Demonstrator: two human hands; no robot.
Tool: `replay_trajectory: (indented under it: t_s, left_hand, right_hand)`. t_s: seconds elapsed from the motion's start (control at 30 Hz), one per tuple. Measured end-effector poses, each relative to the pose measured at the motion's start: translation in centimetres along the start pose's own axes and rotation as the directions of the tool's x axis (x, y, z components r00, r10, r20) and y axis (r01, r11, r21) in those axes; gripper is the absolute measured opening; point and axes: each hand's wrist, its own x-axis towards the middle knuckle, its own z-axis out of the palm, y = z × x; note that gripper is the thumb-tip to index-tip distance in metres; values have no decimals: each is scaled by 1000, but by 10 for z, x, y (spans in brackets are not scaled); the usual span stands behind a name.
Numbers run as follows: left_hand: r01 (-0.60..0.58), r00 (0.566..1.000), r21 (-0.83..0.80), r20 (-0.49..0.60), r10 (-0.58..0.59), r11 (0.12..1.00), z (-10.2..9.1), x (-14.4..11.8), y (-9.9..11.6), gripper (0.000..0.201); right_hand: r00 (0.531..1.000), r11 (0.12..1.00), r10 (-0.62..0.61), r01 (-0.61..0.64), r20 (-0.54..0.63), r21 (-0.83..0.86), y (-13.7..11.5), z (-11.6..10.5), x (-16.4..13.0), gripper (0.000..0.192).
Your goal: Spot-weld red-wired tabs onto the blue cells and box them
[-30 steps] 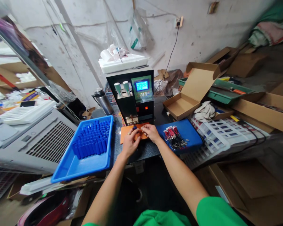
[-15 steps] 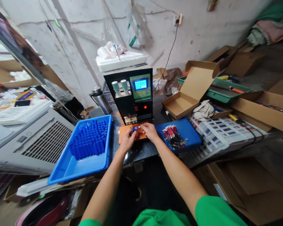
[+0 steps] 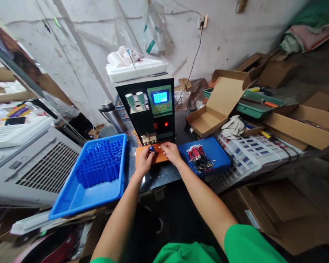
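Note:
My left hand (image 3: 144, 161) is closed around a blue cylindrical battery cell (image 3: 151, 148), held over the orange work plate (image 3: 159, 158). Just right of it, my right hand (image 3: 171, 152) pinches a small pale piece (image 3: 160, 147) whose kind I cannot make out. Directly behind both hands stands a black spot welding machine (image 3: 164, 130) with a lit blue screen (image 3: 160, 97). Its metal electrodes (image 3: 149, 138) sit just beyond the cell. A bundle of red and black wire leads (image 3: 199, 157) with white connectors lies on a blue pad (image 3: 220, 148) to the right.
On the left, a blue bin (image 3: 71, 210) holds several rows of blue battery cells (image 3: 98, 164). A steel flask (image 3: 113, 116) stands behind it. An opened cardboard box (image 3: 207, 119), a cloth (image 3: 233, 126) and a green tray (image 3: 256, 109) lie to the right.
The blue cell in my left hand has turned, so its pale end shows less. Both hands stay close together over the orange plate. The whole view has shifted slightly.

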Motion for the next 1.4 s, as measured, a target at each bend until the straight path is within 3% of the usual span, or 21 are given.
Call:
replay_trajectory:
  t_s: [0.27, 0.63, 1.4]
  left_hand:
    - [39, 999, 1, -16, -39, 999, 6, -1, -7, 28]
    - [9, 998, 120, -60, -2, 993, 7, -6, -9, 26]
    - [13, 996, 173, -87, 2, 985, 10, -9, -8, 23]
  right_hand:
    - [999, 999, 25, -26, -21, -30, -5, 4, 0, 28]
    - [995, 996, 47, -53, 85, 66, -16, 28, 0, 27]
    - [1000, 999, 14, -14, -4, -44, -10, 36, 1, 21]
